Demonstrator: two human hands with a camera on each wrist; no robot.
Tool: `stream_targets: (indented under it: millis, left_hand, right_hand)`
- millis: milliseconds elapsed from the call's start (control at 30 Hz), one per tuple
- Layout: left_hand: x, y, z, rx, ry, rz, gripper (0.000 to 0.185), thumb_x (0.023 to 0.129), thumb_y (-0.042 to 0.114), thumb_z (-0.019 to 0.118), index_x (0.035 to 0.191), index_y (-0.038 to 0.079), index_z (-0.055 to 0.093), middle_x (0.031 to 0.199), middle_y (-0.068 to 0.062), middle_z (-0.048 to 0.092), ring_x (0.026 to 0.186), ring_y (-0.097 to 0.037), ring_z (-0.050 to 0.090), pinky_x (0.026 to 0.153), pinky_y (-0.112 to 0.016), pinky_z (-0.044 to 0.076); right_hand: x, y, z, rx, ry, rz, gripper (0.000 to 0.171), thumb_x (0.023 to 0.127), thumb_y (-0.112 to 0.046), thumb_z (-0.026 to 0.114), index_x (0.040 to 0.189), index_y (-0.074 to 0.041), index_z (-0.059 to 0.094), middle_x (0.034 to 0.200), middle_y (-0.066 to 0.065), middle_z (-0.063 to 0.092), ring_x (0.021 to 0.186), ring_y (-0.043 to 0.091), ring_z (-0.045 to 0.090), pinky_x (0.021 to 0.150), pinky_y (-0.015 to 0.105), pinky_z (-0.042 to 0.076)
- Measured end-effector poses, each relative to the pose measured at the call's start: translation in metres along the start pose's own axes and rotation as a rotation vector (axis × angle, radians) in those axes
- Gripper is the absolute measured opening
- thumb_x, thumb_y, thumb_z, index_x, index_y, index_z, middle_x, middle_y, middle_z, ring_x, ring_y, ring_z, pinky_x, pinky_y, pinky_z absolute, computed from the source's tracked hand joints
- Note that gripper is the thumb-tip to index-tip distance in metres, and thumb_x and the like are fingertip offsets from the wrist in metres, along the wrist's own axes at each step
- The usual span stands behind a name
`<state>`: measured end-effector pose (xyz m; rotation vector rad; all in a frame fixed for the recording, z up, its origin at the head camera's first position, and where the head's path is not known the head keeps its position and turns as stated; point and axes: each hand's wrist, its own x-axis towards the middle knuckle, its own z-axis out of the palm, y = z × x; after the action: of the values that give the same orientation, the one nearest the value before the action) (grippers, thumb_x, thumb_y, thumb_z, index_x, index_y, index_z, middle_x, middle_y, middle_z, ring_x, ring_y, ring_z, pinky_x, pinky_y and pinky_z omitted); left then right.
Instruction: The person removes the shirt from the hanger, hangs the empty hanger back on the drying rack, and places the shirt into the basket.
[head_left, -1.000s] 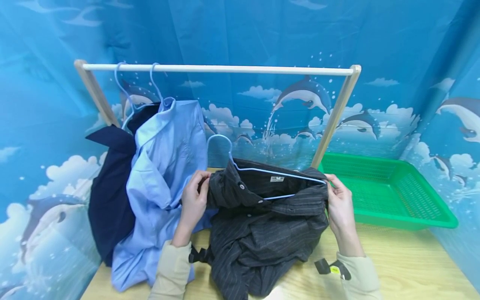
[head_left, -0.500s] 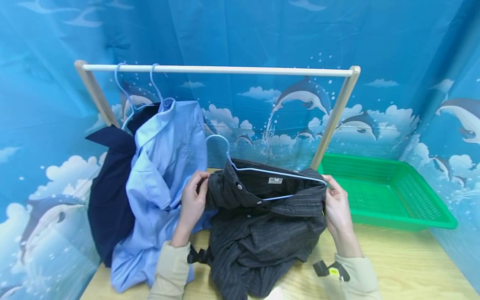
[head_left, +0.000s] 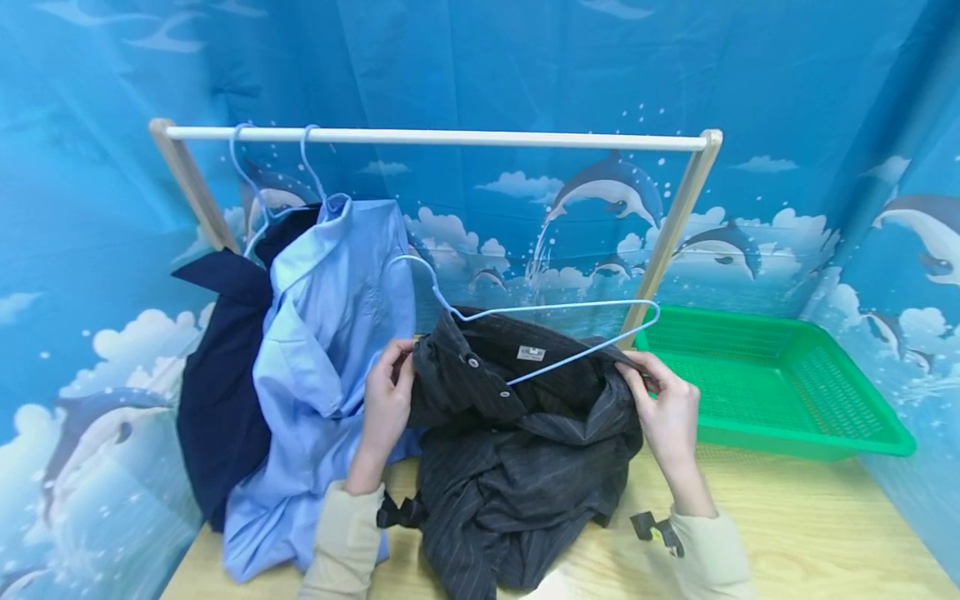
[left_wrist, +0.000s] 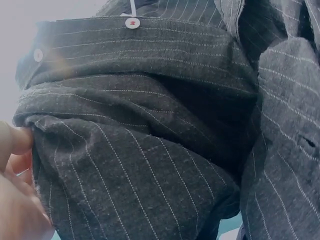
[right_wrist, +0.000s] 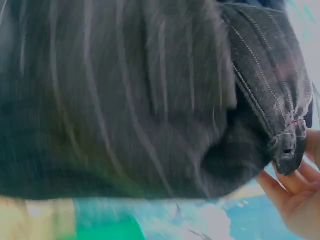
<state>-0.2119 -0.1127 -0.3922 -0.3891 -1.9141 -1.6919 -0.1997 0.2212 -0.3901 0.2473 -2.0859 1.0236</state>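
A dark pinstriped shirt [head_left: 517,467] with white buttons is bunched in front of me, its collar label facing up. My left hand [head_left: 387,387] pinches the shirt's left shoulder; the left wrist view shows the thumb and fingers [left_wrist: 20,142] at the folded cloth. With my right hand [head_left: 667,408] I pinch the opposite edge of the shirt, also seen in the right wrist view. A light blue hanger [head_left: 555,308] lies across the neck opening. Its right end sticks out above the cloth, apart from my right hand, while its left end is hidden inside the shirt.
Behind stands a rack with a white rail [head_left: 450,136] and wooden posts. A navy garment [head_left: 225,400] and a light blue shirt [head_left: 337,308] hang on hangers at its left. A green basket [head_left: 780,442] sits at the right on the wooden table [head_left: 817,525].
The hanger's right end has swung up out of the shirt's right shoulder, and its hook has tipped left. My right hand has shifted slightly left; the left hand has stayed nearly still.
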Motion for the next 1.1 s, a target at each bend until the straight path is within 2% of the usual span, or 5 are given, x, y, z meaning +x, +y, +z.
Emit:
stream_targets:
  millis: [167, 433, 600, 833, 1100]
  left_hand:
    - [0.0, 0.0, -0.001, 0.022, -0.001, -0.002, 0.015, 0.102, -0.004, 0.053, 0.107, -0.01, 0.066, 0.104, -0.023, 0.067, 0.088, -0.005, 0.061, 0.079, -0.017, 0.048]
    - [0.001, -0.001, -0.003, 0.094, -0.02, -0.041, 0.016, 0.102, -0.001, 0.055, 0.109, -0.006, 0.069, 0.107, -0.02, 0.069, 0.092, -0.013, 0.064, 0.08, -0.018, 0.049]
    - [0.002, -0.002, -0.003, 0.101, -0.031, -0.039, 0.016, 0.102, -0.002, 0.055, 0.11, -0.007, 0.068, 0.106, -0.02, 0.069, 0.093, -0.018, 0.065, 0.081, -0.018, 0.049]
    - [0.001, -0.002, -0.003, 0.157, -0.06, 0.003, 0.014, 0.101, -0.004, 0.057, 0.108, -0.005, 0.069, 0.103, -0.018, 0.069, 0.085, -0.021, 0.063, 0.074, -0.022, 0.048]
    - [-0.001, -0.001, 0.004, 0.276, -0.158, 0.106, 0.009, 0.099, -0.001, 0.061, 0.102, 0.0, 0.07, 0.1, -0.013, 0.069, 0.085, -0.023, 0.065, 0.074, -0.033, 0.052]
  right_hand:
    - [0.0, 0.005, -0.005, -0.235, 0.096, -0.271, 0.021, 0.083, -0.002, 0.082, 0.102, -0.01, 0.08, 0.087, 0.006, 0.077, 0.068, 0.025, 0.071, 0.056, 0.033, 0.047]
    - [0.001, 0.008, -0.009, -0.376, 0.083, -0.413, 0.019, 0.08, -0.011, 0.086, 0.098, -0.012, 0.081, 0.085, 0.005, 0.075, 0.066, 0.034, 0.068, 0.056, 0.048, 0.051]
    - [0.003, 0.007, -0.009, -0.382, 0.081, -0.45, 0.017, 0.08, -0.016, 0.086, 0.095, -0.012, 0.08, 0.084, 0.005, 0.075, 0.068, 0.034, 0.069, 0.059, 0.049, 0.053]
    - [0.004, 0.005, -0.013, -0.349, 0.083, -0.541, 0.033, 0.095, -0.044, 0.069, 0.094, -0.014, 0.081, 0.08, 0.003, 0.075, 0.059, 0.029, 0.066, 0.051, 0.043, 0.049]
    - [0.004, -0.006, -0.01, -0.197, 0.149, -0.632, 0.031, 0.097, -0.037, 0.068, 0.092, -0.009, 0.081, 0.08, 0.004, 0.074, 0.065, 0.025, 0.068, 0.058, 0.039, 0.052]
